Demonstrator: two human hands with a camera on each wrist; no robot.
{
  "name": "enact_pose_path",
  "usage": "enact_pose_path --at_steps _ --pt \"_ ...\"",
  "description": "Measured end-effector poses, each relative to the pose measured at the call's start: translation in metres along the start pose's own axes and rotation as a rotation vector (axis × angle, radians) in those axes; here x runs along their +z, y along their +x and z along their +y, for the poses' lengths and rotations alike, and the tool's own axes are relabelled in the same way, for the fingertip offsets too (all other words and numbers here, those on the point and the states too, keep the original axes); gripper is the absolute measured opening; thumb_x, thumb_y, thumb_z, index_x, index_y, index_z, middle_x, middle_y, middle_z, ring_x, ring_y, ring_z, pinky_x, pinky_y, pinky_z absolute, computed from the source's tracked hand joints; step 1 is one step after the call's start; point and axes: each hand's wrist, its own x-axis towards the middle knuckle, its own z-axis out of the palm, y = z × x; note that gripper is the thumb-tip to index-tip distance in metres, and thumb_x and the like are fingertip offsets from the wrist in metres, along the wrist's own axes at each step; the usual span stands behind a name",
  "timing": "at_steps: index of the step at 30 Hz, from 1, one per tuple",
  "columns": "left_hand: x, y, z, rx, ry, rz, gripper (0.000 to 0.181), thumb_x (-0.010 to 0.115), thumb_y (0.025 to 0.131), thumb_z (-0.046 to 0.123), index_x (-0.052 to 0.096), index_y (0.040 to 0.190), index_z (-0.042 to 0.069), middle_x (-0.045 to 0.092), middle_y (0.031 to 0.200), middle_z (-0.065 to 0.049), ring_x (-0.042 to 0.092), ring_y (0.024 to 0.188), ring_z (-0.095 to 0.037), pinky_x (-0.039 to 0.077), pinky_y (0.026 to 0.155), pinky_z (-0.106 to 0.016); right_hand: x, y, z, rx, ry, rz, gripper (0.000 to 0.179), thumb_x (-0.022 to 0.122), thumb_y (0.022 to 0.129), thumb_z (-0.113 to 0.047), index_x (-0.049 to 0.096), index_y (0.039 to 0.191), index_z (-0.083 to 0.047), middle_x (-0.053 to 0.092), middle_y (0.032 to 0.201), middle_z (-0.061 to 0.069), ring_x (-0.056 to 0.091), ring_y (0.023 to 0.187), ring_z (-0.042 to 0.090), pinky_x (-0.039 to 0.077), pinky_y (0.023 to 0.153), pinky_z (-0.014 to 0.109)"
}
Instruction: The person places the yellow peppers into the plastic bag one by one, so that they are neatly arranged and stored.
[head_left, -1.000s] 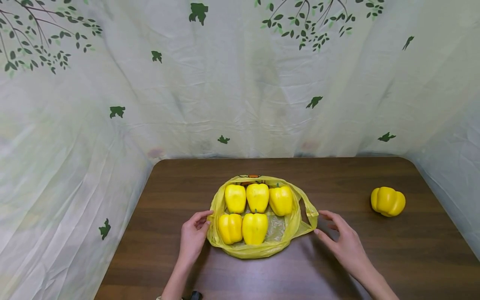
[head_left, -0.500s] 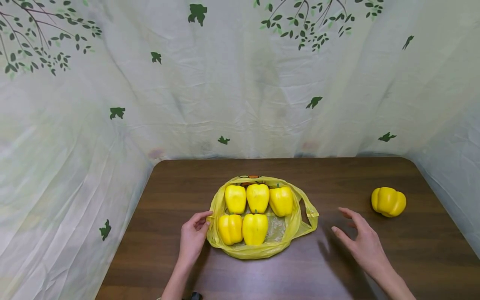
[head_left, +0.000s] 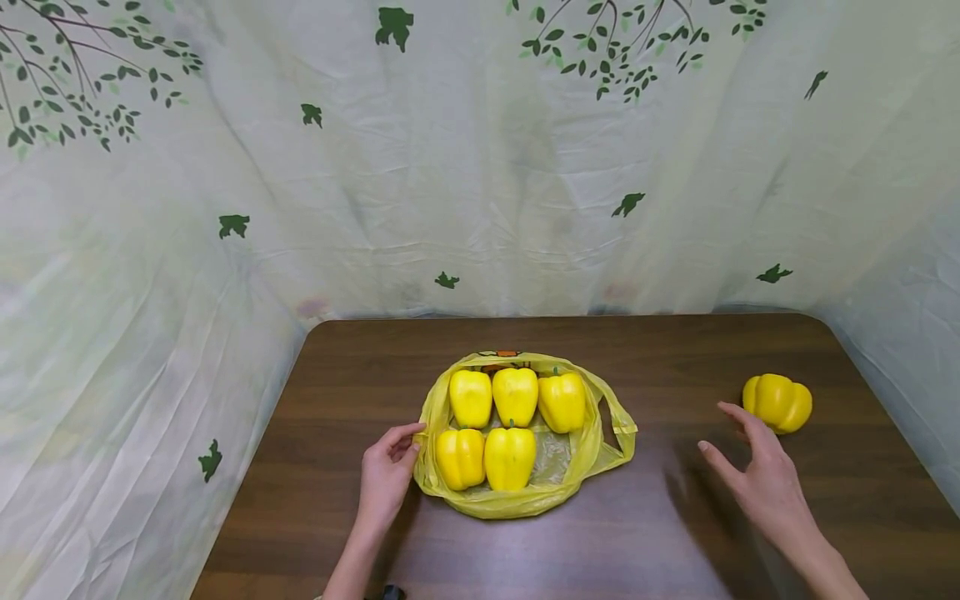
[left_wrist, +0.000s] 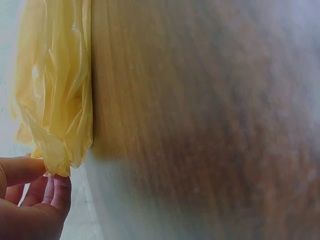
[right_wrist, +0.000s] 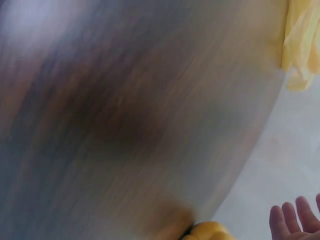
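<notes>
A yellow plastic bag (head_left: 525, 503) lies opened out on the table, with several yellow bell peppers (head_left: 515, 396) standing inside it in two rows. My left hand (head_left: 387, 475) pinches the bag's left edge between thumb and fingers; the left wrist view shows the gathered plastic (left_wrist: 55, 150) at the fingertips. Off to the right, my right hand (head_left: 765, 483) is held with thumb and fingers spread, holding nothing. Just beyond its fingers sits a single yellow bell pepper (head_left: 780, 404), partly overlapped by the hand in the head view. In the right wrist view that pepper (right_wrist: 209, 231) shows at the bottom edge.
The brown wooden table (head_left: 615, 550) reaches back to a pale fabric backdrop (head_left: 495, 167) printed with leaves. One loop handle (head_left: 621, 421) of the bag points right. A small dark object (head_left: 392, 592) shows at the bottom edge by the left wrist.
My right hand has let go of the bag's right handle and moved right, close to the lone pepper. The left hand and the bag have stayed in place.
</notes>
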Motion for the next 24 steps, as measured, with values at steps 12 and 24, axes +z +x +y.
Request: enact_pose_path --at_steps 12,24 --pt "0.000 0.001 -0.008 0.034 -0.006 0.004 0.025 0.061 0.085 -0.017 0.070 0.107 -0.008 0.068 0.101 -0.021 0.063 0.088 -0.031 0.051 0.076 -0.021 -0.009 0.008 0.012 0.100 0.013 0.101 0.062 0.074 0.088 -0.012 0.043 0.141 -0.002 0.049 0.133 0.025 0.052 0.110 0.046 0.040 0.090 0.062" --pt "0.000 0.000 -0.004 0.021 -0.003 -0.001 0.024 0.060 0.086 -0.017 0.070 0.107 -0.009 0.068 0.101 -0.022 0.063 0.088 -0.034 0.052 0.077 -0.023 -0.022 0.026 0.024 0.028 -0.019 0.145 0.060 0.073 0.088 -0.010 0.044 0.140 -0.002 0.048 0.132 0.026 0.047 0.112 0.047 0.040 0.096 0.058"
